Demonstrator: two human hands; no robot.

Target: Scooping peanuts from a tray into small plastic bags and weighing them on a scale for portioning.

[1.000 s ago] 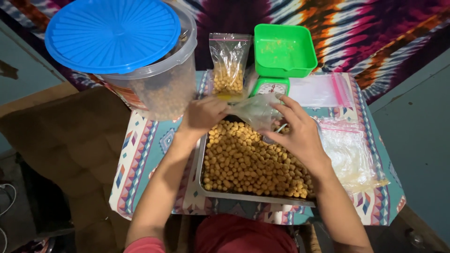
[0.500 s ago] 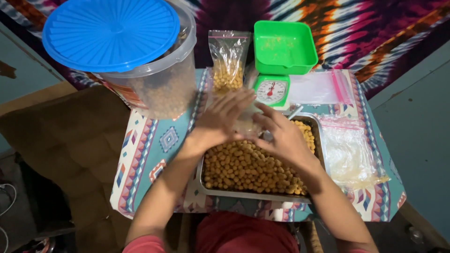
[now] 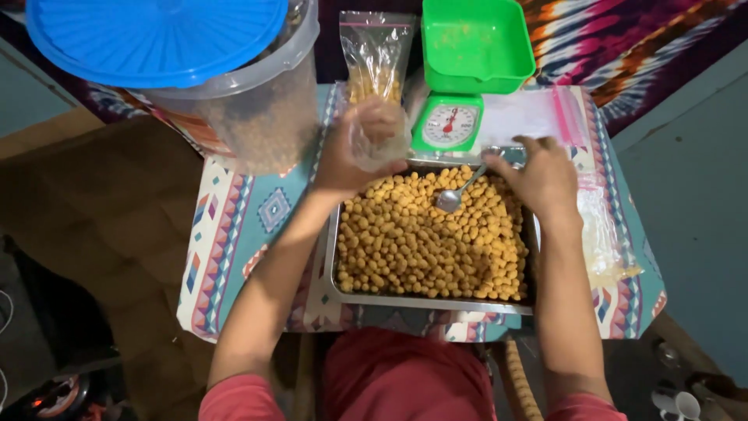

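My left hand (image 3: 347,160) grips an empty clear bag (image 3: 378,132); my right hand (image 3: 538,175) holds the spoon (image 3: 460,191) over the full tray (image 3: 428,298); one filled bag (image 3: 376,54) stands far.

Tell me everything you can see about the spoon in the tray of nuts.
The spoon looks like shiny metal, with a rounded bowl and a thin straight handle. Its bowl rests on the yellow coated nuts near the far edge of the metal tray, seemingly empty. The handle slants up and away towards the right hand, whose fingers grip its end.
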